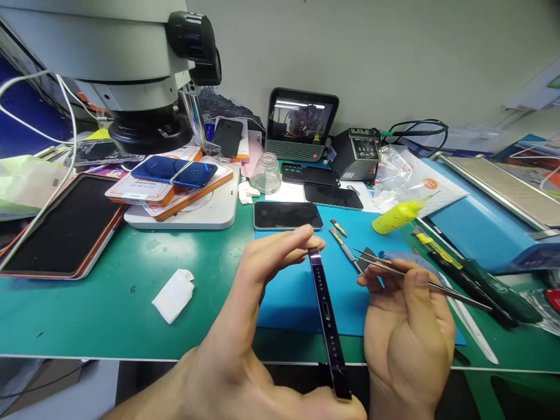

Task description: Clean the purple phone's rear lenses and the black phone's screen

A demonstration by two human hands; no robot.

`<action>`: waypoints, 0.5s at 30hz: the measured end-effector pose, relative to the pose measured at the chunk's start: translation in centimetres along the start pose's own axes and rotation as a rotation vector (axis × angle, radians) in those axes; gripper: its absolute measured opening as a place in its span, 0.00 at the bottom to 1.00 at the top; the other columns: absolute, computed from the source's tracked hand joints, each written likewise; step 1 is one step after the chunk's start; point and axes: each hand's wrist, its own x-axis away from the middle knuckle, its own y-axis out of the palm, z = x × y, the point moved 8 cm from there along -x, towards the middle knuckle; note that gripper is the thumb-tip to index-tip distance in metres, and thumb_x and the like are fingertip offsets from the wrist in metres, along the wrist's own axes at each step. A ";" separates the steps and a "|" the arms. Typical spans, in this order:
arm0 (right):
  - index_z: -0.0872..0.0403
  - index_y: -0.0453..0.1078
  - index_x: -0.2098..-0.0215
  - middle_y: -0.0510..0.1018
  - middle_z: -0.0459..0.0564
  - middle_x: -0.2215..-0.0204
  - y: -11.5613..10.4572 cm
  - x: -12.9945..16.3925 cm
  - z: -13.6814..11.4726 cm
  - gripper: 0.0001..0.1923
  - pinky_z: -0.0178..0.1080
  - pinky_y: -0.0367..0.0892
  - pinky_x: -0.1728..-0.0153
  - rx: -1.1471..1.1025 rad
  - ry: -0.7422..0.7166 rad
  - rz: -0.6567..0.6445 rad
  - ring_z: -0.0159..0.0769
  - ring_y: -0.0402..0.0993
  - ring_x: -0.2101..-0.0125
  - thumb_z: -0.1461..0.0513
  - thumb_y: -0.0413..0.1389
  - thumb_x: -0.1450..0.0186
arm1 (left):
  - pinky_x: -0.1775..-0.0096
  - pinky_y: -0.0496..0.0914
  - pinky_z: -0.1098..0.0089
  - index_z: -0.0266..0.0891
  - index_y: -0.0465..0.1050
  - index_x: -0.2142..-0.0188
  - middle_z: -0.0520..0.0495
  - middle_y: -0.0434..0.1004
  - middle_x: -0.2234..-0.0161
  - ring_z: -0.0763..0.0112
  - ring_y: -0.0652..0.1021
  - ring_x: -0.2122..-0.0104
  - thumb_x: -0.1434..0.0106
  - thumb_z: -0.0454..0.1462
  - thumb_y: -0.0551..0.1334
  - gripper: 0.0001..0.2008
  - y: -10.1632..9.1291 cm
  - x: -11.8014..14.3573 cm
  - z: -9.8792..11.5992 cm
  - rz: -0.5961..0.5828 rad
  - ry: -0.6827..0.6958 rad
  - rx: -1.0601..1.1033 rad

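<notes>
Holding a dark phone (pixel 328 315) edge-on above the front of the bench, the left hand (pixel 245 326) pinches it lengthwise: fingertips press on the far end, the base of the thumb braces the near end, and the narrow side with its port faces up. The right hand (pixel 406 332) sits just right of the phone, fingers curled around a pair of metal tweezers (pixel 420 280) whose fine tips point left toward the phone's upper part without touching it.

Under both hands lies a blue mat (pixel 289 297) on a green work surface (pixel 109 291). Another phone (pixel 287 215) lies flat, screen dark, just beyond the left fingertips. A yellow squeeze bottle (pixel 396 217) lies on its side farther right, with screwdrivers (pixel 476 286) near it. A folded white wipe (pixel 174 294) rests on the green surface to the left. A microscope (pixel 131 70) stands at the back left, over a stack of boxed phones (pixel 175 178) on a white pad, and a small screen (pixel 301 123) stands against the wall.
</notes>
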 end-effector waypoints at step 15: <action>0.52 0.80 0.56 0.85 0.51 0.68 0.6 1.3 -2.8 0.20 0.44 0.80 0.71 0.069 -0.102 0.040 0.42 0.85 0.69 0.44 0.63 0.26 | 0.39 0.78 0.50 0.44 0.64 0.30 0.44 0.74 0.45 0.55 0.79 0.43 0.44 0.38 0.75 0.44 0.6 -1.2 0.5 0.203 0.185 -0.133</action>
